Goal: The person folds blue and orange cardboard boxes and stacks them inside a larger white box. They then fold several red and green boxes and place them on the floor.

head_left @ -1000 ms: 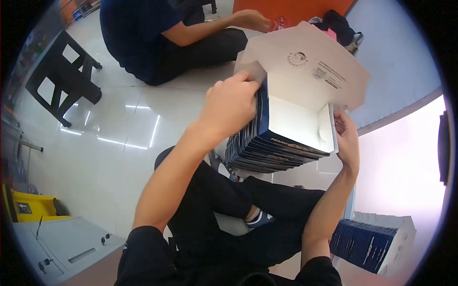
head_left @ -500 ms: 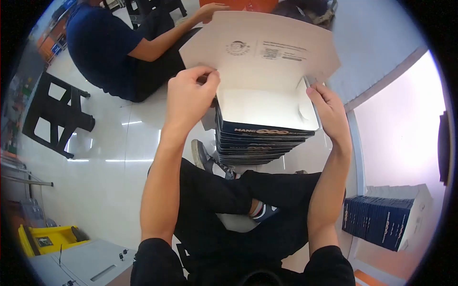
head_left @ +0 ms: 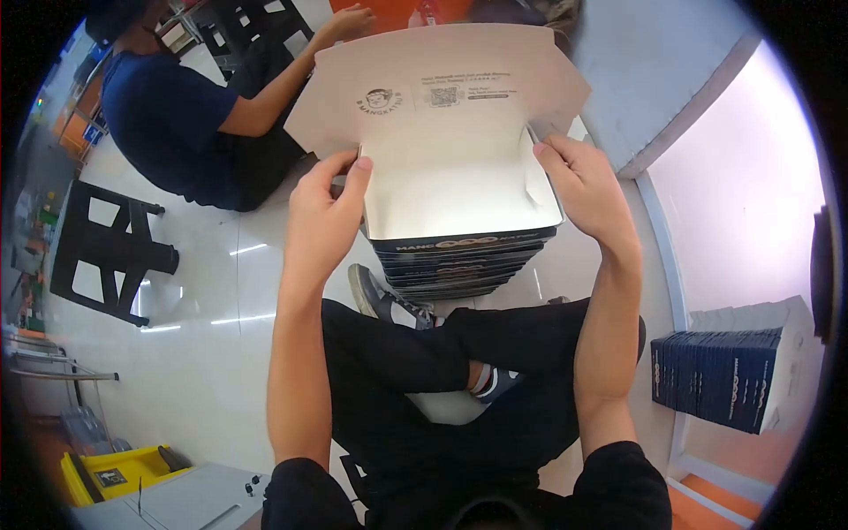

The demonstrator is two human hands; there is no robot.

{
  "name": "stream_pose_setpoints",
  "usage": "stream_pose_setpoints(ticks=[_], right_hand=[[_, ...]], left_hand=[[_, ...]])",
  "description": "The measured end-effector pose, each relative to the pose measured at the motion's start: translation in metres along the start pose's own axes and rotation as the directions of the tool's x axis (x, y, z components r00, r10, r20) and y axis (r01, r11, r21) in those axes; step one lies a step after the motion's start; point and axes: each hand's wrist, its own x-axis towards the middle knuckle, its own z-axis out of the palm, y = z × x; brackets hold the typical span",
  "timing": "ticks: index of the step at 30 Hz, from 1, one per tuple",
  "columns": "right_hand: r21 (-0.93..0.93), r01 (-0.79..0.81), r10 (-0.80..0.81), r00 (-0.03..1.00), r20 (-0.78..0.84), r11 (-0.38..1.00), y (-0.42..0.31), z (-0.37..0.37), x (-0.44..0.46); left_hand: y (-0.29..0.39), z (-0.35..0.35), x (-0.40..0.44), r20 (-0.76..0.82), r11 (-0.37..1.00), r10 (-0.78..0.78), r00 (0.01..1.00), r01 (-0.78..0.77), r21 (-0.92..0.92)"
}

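An unfolded cardboard food box (head_left: 450,190) with a white inside and a printed lid flap stands on top of a stack of nested dark-blue boxes (head_left: 459,269). My left hand (head_left: 327,203) pinches the box's left side wall at the back corner, thumb inside. On the opposite wall, my right hand (head_left: 583,185) grips the right back corner, its thumb near the inner tab. The lid flap (head_left: 433,75) is raised and leans away from me, showing a round logo and a QR code.
Another stack of dark-blue boxes (head_left: 720,375) lies at the right by the wall. A person in a blue shirt (head_left: 168,119) sits at the upper left, near a black stool (head_left: 115,252). A yellow bin (head_left: 124,468) and a grey cabinet (head_left: 190,503) are at lower left.
My left hand has moved down to grip the left wall, which now stands up. The box and both hands appear shifted left in view, and the camera view has turned slightly.
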Motion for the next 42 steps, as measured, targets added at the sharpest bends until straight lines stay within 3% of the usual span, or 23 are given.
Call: stream_pose_setpoints(ticks=[4, 6, 8, 11, 18, 19, 21, 22, 24, 25, 27, 29, 31, 33, 34, 36, 37, 38, 40, 42], right_hand=[[-0.013, -0.079, 0.079, 0.997, 0.0, 0.997, -0.006, -0.002, -0.003], [-0.105, -0.052, 0.052, 0.999, 0.002, 0.993, -0.006, -0.004, -0.004], [-0.138, -0.038, 0.037, 0.999, -0.011, 0.99, -0.001, -0.002, -0.004], [-0.187, -0.033, 0.03, 0.999, -0.019, 0.982, 0.002, -0.002, -0.005], [-0.28, -0.06, 0.068, 0.998, 0.018, 0.958, 0.002, -0.004, -0.01], [-0.267, -0.084, 0.081, 0.996, -0.021, 0.96, 0.004, -0.006, -0.008], [-0.143, 0.033, -0.022, 0.997, 0.081, 0.989, 0.012, -0.012, -0.006], [-0.126, -0.011, 0.015, 0.999, 0.032, 0.992, 0.019, -0.018, -0.004], [0.317, -0.184, 0.201, 0.979, -0.022, 0.931, 0.04, -0.039, 0.008], [0.327, -0.199, 0.227, 0.973, -0.049, 0.924, 0.068, -0.042, 0.019], [0.269, -0.242, 0.335, 0.86, -0.386, 0.932, 0.138, -0.018, 0.041], [0.245, -0.328, 0.399, 0.845, -0.357, 0.912, 0.174, 0.016, 0.044], [0.419, -0.42, 0.533, 0.823, -0.197, 0.805, 0.209, 0.061, 0.059], [0.386, -0.475, 0.572, 0.798, -0.19, 0.791, 0.236, 0.098, 0.069], [0.396, -0.475, 0.577, 0.794, -0.194, 0.786, 0.248, 0.112, 0.072], [0.187, -0.504, 0.536, 0.813, -0.228, 0.843, 0.261, 0.138, 0.075], [0.165, -0.592, 0.611, 0.786, -0.093, 0.788, 0.258, 0.137, 0.071], [0.171, -0.595, 0.614, 0.784, -0.089, 0.785, 0.253, 0.14, 0.066], [0.184, -0.66, 0.654, 0.75, 0.103, 0.728, 0.253, 0.148, 0.057], [0.206, -0.639, 0.646, 0.762, 0.042, 0.741, 0.265, 0.166, 0.062]], left_hand=[[-0.003, -0.001, -0.001, 0.034, 0.998, 0.062, 0.998, -0.061, -0.025], [-0.003, -0.002, 0.0, 0.062, 0.997, 0.08, 0.995, -0.081, 0.0], [-0.003, -0.001, 0.002, 0.052, 0.977, 0.159, 0.986, -0.165, 0.133], [0.004, -0.003, 0.003, 0.109, 0.991, 0.083, 0.991, -0.094, 0.095], [0.001, 0.0, -0.001, 0.106, 0.98, 0.121, 0.987, -0.136, 0.145], [0.002, -0.002, -0.002, 0.103, 0.976, 0.089, 0.991, -0.107, 0.188], [-0.002, -0.005, 0.0, 0.156, 0.959, 0.091, 0.984, -0.129, 0.252], [-0.013, -0.005, 0.0, 0.111, 0.989, 0.041, 0.993, -0.056, 0.134], [-0.002, 0.0, -0.007, 0.08, 0.992, -0.123, 0.989, 0.124, -0.014], [-0.003, 0.002, -0.009, 0.071, 0.985, -0.151, 0.986, 0.156, -0.073], [-0.008, 0.001, -0.014, 0.076, 0.974, -0.181, 0.981, 0.189, -0.121], [-0.011, 0.0, -0.018, 0.121, 0.924, -0.185, 0.975, 0.214, -0.316], [-0.004, 0.004, -0.024, 0.173, 0.92, -0.204, 0.964, 0.249, -0.302], [-0.004, 0.006, -0.028, 0.237, 0.872, -0.227, 0.944, 0.306, -0.382], [0.0, 0.011, -0.031, 0.237, 0.851, -0.242, 0.941, 0.323, -0.414], [0.001, 0.018, -0.039, 0.175, 0.855, -0.262, 0.949, 0.312, -0.414], [0.002, 0.02, -0.041, 0.135, 0.864, -0.292, 0.947, 0.321, -0.387], [0.002, 0.021, -0.043, 0.135, 0.867, -0.294, 0.946, 0.324, -0.379], [0.002, 0.021, -0.048, 0.112, 0.866, -0.275, 0.955, 0.297, -0.403], [0.002, 0.023, -0.054, 0.092, 0.871, -0.249, 0.964, 0.265, -0.413]])
